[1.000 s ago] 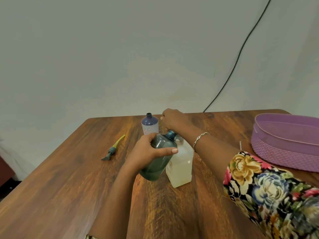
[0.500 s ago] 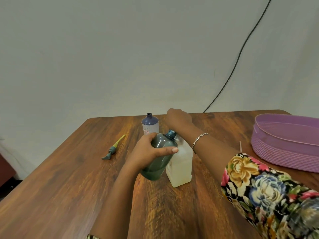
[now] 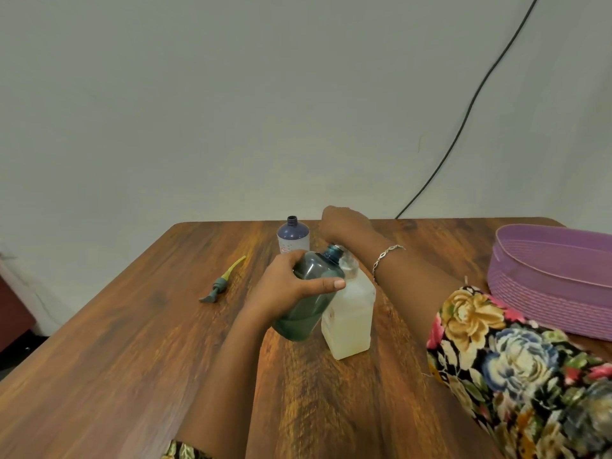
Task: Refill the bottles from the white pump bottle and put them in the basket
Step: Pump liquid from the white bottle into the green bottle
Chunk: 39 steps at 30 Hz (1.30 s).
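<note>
My left hand (image 3: 291,286) grips a dark teal bottle (image 3: 308,306), tilted right so its open mouth leans against the neck of the white bottle (image 3: 347,319). The white bottle stands upright mid-table with pale liquid inside. My right hand (image 3: 344,223) hovers just behind and above that neck, fingers curled away from the camera, so what it holds is hidden. An uncapped purple bottle (image 3: 293,235) stands behind the teal one. The purple basket (image 3: 546,283) sits at the right edge, apart from the bottles.
A teal and yellow pump head (image 3: 222,283) lies on the wooden table (image 3: 132,342) to the left. A black cable (image 3: 463,111) runs down the wall behind. My floral sleeve (image 3: 513,359) covers the table's front right.
My right hand has shifted slightly to the right behind the white bottle's neck. The teal bottle and my left hand have stayed nearly still.
</note>
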{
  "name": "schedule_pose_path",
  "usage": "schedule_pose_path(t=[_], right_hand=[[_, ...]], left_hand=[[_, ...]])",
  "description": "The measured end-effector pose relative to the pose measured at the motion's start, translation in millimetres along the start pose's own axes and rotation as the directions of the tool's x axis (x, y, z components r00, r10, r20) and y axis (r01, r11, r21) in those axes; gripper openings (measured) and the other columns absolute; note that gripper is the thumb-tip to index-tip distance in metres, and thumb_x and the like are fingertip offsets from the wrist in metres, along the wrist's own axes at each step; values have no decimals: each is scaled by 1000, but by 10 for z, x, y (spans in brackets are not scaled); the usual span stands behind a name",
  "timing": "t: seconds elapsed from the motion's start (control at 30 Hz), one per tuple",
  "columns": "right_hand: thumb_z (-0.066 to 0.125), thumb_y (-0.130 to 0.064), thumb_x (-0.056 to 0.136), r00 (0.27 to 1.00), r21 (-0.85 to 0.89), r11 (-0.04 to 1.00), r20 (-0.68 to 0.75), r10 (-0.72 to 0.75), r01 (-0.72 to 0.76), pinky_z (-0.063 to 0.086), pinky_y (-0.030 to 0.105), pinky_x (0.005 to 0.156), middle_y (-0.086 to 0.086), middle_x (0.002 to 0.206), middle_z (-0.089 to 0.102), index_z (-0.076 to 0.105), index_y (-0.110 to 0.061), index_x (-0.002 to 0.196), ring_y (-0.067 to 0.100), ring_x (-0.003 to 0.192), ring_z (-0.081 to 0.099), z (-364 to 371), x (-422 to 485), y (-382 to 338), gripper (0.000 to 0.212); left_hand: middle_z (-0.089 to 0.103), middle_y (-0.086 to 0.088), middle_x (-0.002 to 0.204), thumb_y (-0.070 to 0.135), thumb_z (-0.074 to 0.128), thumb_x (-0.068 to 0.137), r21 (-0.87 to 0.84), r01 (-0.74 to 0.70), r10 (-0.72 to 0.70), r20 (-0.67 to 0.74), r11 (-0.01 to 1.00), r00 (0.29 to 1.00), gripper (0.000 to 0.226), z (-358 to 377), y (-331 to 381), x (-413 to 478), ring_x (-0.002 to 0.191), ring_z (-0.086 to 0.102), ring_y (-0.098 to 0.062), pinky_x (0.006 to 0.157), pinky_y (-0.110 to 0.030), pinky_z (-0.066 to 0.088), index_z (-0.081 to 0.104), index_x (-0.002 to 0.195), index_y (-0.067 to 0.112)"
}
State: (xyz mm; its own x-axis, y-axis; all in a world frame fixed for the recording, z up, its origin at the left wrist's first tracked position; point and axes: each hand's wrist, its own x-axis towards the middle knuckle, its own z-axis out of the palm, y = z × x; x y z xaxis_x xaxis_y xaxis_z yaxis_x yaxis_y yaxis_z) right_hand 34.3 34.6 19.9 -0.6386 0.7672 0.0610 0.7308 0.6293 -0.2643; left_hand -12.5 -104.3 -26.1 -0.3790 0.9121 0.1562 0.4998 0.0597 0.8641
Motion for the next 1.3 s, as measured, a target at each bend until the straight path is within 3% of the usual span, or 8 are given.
schedule_pose_path(t=[0.17, 0.33, 0.43, 0.53, 0.67, 0.8, 1.0, 1.3], right_hand=[[40, -3, 91, 999, -19, 1000, -41, 2, -3, 39, 31, 69, 11, 112, 61, 55, -7, 111, 28, 101, 58, 102, -25, 53, 25], [44, -4, 90, 1000, 30, 999, -19, -17, 17, 41, 31, 68, 10, 105, 62, 57, -7, 107, 25, 86, 54, 107, 47, 23, 22], [55, -6, 88, 989, 162, 987, 144, -12, -12, 47, 34, 72, 9, 101, 64, 59, -5, 106, 25, 87, 59, -53, 105, -11, 18], [55, -8, 91, 964, 135, 991, 266, -25, -11, 46, 32, 67, 13, 87, 55, 59, -1, 105, 26, 72, 55, -180, 13, 11, 16], [47, -9, 94, 943, 30, 999, 330, -30, 22, 40, 24, 50, 8, 68, 48, 60, 3, 94, 19, 57, 49, -82, -23, 45, 18], [46, -10, 94, 957, 1, 1000, 289, 2, -3, 38, 24, 51, 7, 69, 50, 51, -3, 66, 16, 55, 47, 44, 44, 98, 29], [46, -12, 95, 938, 69, 998, 347, -15, -9, 39, 22, 48, 9, 82, 54, 63, 3, 109, 15, 55, 46, 58, 25, 77, 26], [43, -14, 95, 913, 182, 983, 407, -41, -37, 45, 29, 62, 14, 85, 55, 56, -2, 92, 19, 64, 49, 22, 57, 84, 18]], left_hand=[[67, 2, 98, 62, 79, 49, 20, 14, -15, 43, 1000, 999, 74, 26, -61, 48, 89, 64, -14, 79, -29, 55, 60, 107, 19], [67, -1, 97, 66, 75, 44, -3, 18, -18, 31, 1000, 999, 78, 26, -77, 31, 89, 64, -17, 82, -35, 55, 60, 105, 18], [64, 3, 95, 56, 75, 52, 2, 17, -17, 14, 1000, 1000, 63, 2, -12, 17, 87, 61, -13, 78, -29, 53, 57, 102, 22], [63, 4, 95, 64, 77, 47, 32, 14, -15, 16, 999, 1000, 74, -14, 27, 5, 86, 61, -13, 76, -28, 52, 57, 103, 21], [66, -2, 96, 69, 65, 41, 17, -3, 3, -2, 1000, 1000, 83, -20, -4, 29, 88, 63, -19, 81, -36, 54, 60, 105, 17], [67, -2, 99, 68, 67, 41, 20, 13, -14, 42, 1000, 999, 83, 6, -51, 67, 91, 64, -20, 83, -38, 55, 61, 106, 18], [67, -4, 100, 69, 66, 41, 15, 19, -20, 45, 1000, 999, 84, 7, -78, 38, 91, 63, -21, 85, -41, 54, 60, 107, 17], [65, 3, 97, 69, 65, 41, 14, 4, -5, 32, 1000, 999, 81, -16, -19, 30, 88, 63, -15, 79, -30, 54, 59, 105, 21]])
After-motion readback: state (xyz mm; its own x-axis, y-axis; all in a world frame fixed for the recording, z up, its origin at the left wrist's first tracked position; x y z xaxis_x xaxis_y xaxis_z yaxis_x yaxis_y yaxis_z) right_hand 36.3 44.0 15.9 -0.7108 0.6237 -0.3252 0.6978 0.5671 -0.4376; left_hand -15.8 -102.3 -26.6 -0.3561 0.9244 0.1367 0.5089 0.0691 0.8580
